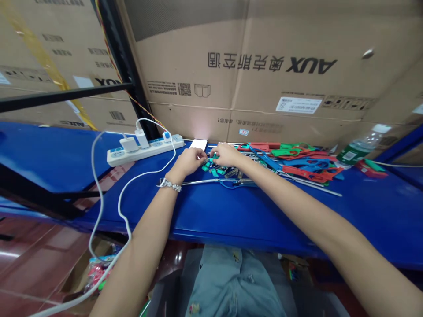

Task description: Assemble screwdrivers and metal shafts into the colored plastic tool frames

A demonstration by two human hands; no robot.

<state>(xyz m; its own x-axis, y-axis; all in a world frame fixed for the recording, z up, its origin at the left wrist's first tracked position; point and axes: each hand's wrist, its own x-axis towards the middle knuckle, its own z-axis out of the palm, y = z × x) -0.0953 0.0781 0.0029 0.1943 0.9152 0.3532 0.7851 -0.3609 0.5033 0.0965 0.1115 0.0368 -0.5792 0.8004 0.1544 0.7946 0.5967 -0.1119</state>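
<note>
My left hand [191,162], with a bracelet at the wrist, is at the left edge of a pile of small green plastic pieces [214,172] on the blue shelf [211,211]. Its thumb and fingertips are pinched together; what they hold is too small to make out. Close beside it, my right hand [227,155] reaches over the same pile with curled fingers. A bit of green shows at its fingertips, but I cannot tell what it grips. Right behind my left hand lies a phone with a bright screen [198,144]. Metal rods [201,181] lie in front of the pile.
Red, green and blue scissors-like plastic parts [297,163] are heaped to the right, near a green-labelled bottle [360,145]. A white power strip [145,150] with plugs and trailing white cables [120,198] lies left. A large cardboard box [251,88] stands behind.
</note>
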